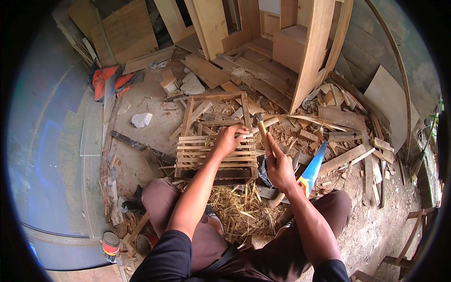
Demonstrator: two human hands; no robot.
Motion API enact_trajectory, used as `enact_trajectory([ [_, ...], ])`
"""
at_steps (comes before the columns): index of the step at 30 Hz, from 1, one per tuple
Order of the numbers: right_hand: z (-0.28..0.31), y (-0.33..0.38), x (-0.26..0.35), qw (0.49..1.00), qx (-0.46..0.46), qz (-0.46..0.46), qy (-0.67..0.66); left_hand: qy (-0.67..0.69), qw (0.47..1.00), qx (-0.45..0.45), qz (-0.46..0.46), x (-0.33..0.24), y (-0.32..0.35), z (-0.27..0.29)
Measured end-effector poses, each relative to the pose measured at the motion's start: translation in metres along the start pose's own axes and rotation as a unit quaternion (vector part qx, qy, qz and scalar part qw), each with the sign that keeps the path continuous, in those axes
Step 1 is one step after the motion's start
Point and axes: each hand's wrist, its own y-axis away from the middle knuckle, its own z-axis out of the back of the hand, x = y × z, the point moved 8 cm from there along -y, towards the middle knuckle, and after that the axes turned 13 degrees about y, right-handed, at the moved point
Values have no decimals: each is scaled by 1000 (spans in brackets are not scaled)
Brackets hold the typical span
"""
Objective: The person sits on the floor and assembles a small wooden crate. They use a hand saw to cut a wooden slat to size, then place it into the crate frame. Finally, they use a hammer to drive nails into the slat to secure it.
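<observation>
A small wooden frame [189, 117] lies on the ground before my knees, with several thin pale slats [195, 152] across its near half. Over the right end of the farthest slats, my left hand [230, 140] is closed in a pinch; whatever its fingertips hold is too small to make out. My right hand [281, 170] grips a hammer [263, 131] by its wooden handle, the dark head raised close to the left fingertips at the frame's right side. Beside my right hand rests a handsaw [315, 164] with a blue blade and a yellow-orange handle.
Wood shavings [239, 207] heap up between my feet. Offcuts [345, 157] litter the right side. A tall wooden cabinet [307, 61] stands at the back. To the left are a white lump [142, 120], an orange cloth [103, 81] and a red can [111, 243].
</observation>
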Motion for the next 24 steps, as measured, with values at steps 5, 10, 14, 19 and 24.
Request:
enact_trajectory([
  [5,-1,0,-2,1000,-11,19,3,1,1000,15,3,-1,-2,1],
  [10,-4,1,0,999,-13,35,12,0,1000,23,2,4,-4,2],
  [14,-4,1,0,1000,1,17,11,11,999,32,11,8,-5,1],
  [19,-4,0,0,1000,1,20,3,6,999,40,16,5,-6,2],
  [24,-6,0,0,999,-10,40,11,14,999,42,9,0,-7,1],
])
